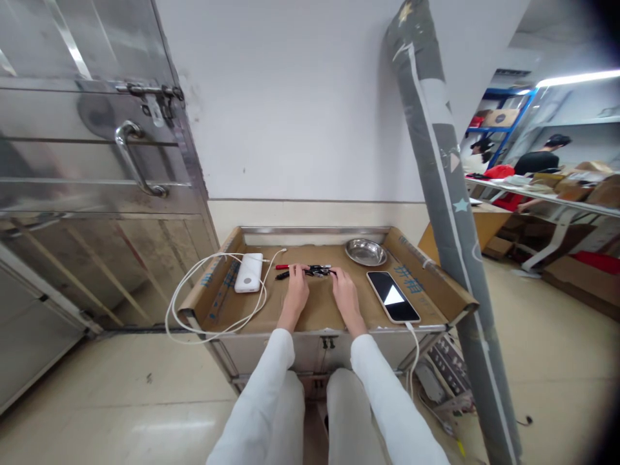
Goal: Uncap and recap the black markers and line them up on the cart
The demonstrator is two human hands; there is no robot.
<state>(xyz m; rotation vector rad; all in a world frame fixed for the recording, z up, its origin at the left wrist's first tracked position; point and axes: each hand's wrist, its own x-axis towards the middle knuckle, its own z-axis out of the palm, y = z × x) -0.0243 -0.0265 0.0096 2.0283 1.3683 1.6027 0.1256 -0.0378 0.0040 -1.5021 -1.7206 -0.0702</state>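
My left hand and my right hand rest on the cardboard-lined table top, both in white sleeves. Their fingertips touch a small cluster of pens and dark small parts lying in a row; one piece at the left has a red end. The fingers of both hands are bent down onto these parts, and I cannot make out whether either hand grips one. A white power bank lies left of my left hand. A phone lies right of my right hand.
A white cable loops off the table's left edge. A metal bowl stands at the back right. A rolled grey mat leans at the right. A steel door stands at left. People sit at a far bench.
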